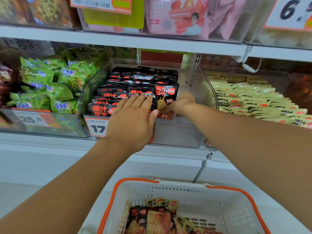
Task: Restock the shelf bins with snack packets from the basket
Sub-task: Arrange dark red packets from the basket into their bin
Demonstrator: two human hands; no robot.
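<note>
A clear plastic shelf bin (205,92) holds rows of black snack packets (143,78) with red print. My left hand (133,119) lies flat with straight fingers on the front packets, pressing them leftward. My right hand (181,103) reaches into the bin's right side and grips one upright black packet (166,97) at its lower edge. Below, a white basket (194,198) with orange handles holds several more packets (155,218), black and yellow ones mixed.
A bin of green packets (50,85) stands to the left and a bin of pale yellow packets (249,100) to the right. A price tag reading 17 (97,127) hangs on the middle bin's front. Pink packets (182,16) fill the upper shelf.
</note>
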